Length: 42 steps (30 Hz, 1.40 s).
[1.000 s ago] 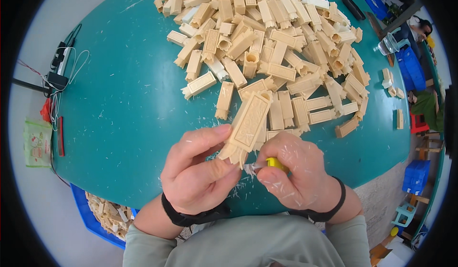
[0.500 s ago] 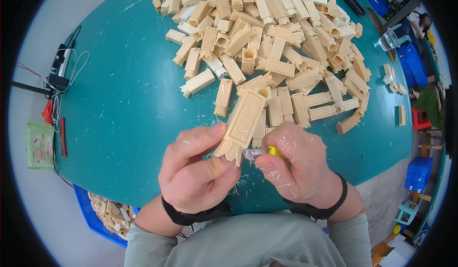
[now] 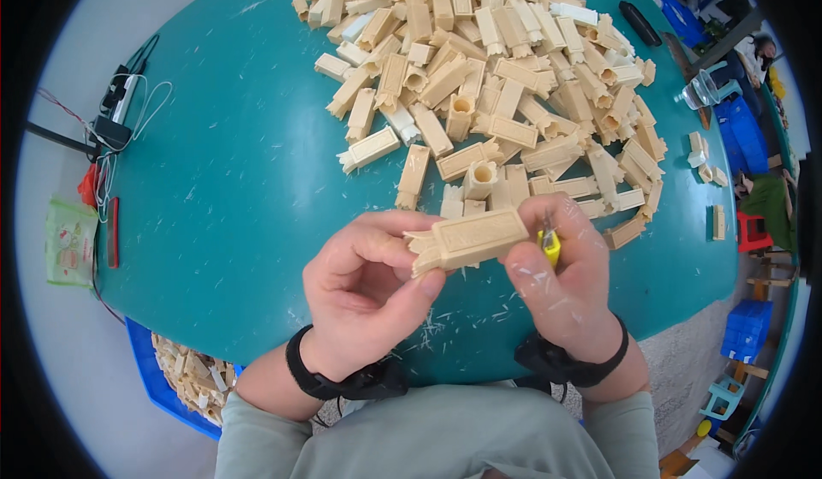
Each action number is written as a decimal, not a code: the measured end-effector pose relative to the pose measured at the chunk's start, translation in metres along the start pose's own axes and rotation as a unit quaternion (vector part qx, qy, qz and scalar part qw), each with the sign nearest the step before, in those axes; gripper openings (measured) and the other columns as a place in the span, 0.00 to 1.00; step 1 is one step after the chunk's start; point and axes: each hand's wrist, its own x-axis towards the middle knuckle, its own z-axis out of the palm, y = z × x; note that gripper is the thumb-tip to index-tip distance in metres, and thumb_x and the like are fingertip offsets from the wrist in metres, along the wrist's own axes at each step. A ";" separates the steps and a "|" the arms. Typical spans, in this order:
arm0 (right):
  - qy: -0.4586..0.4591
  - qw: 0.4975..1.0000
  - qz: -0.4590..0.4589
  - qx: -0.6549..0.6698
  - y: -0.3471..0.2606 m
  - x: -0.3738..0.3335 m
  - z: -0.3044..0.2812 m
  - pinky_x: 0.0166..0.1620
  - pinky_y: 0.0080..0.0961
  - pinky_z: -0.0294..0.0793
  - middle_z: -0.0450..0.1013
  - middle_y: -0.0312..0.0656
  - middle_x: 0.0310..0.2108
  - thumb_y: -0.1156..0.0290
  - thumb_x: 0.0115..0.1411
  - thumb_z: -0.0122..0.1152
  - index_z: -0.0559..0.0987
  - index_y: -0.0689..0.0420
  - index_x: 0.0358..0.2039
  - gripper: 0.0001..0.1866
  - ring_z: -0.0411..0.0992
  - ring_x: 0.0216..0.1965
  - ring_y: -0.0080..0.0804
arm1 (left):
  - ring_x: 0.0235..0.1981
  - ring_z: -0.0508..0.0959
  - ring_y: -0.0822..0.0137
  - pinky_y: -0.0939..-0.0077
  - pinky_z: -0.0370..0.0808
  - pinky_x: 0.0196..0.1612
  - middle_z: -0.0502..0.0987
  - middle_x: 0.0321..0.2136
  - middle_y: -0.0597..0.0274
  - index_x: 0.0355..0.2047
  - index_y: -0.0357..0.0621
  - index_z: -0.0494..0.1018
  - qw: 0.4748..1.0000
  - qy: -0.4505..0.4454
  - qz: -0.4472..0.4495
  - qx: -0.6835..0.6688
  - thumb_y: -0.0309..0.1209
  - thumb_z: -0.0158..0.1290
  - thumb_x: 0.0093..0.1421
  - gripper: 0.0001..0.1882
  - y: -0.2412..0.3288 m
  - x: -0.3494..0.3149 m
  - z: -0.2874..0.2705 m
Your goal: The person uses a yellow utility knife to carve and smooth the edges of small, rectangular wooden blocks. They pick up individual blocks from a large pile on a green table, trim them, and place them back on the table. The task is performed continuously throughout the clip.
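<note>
A person's left hand [image 3: 366, 289] pinched the jagged end of a beige embossed block [image 3: 476, 237] between thumb and fingers, holding it sideways above a green desk [image 3: 231, 214]. The right hand [image 3: 567, 278], at the block's opposite end, had its fingers curled around a yellow craft knife [image 3: 550, 247]. Pale shavings [image 3: 430, 323] flecked the surface near similar heaped blocks [image 3: 449, 78] beyond.

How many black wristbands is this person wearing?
2: one wristband at the wrist of the left hand, the other wristband at that of the right hand. Sleeves could hide others.
</note>
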 end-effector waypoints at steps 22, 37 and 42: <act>-0.038 0.995 -0.059 0.077 -0.005 -0.004 0.005 0.28 0.15 0.66 0.69 0.38 0.30 0.73 0.45 0.67 0.71 0.59 0.38 0.19 0.67 0.27 0.20 | 0.39 0.75 0.58 0.67 0.76 0.41 0.71 0.37 0.49 0.33 0.35 0.63 0.885 0.010 -0.323 -0.335 0.29 0.40 0.60 0.08 -0.002 0.011 -0.008; -0.120 0.960 0.059 0.247 0.000 0.001 -0.002 0.34 0.16 0.67 0.70 0.37 0.29 0.75 0.56 0.54 0.73 0.63 0.38 0.09 0.67 0.30 0.19 | 0.29 0.78 0.60 0.76 0.79 0.30 0.74 0.30 0.47 0.33 0.37 0.64 0.874 -0.007 -0.388 -0.293 0.32 0.40 0.62 0.10 0.001 0.008 -0.006; -0.111 0.934 0.085 0.329 -0.001 0.001 0.002 0.36 0.15 0.67 0.70 0.38 0.29 0.74 0.58 0.51 0.73 0.62 0.38 0.08 0.68 0.31 0.19 | 0.29 0.78 0.59 0.76 0.79 0.31 0.74 0.31 0.48 0.33 0.37 0.64 0.873 -0.004 -0.409 -0.266 0.33 0.41 0.62 0.11 0.005 0.010 -0.007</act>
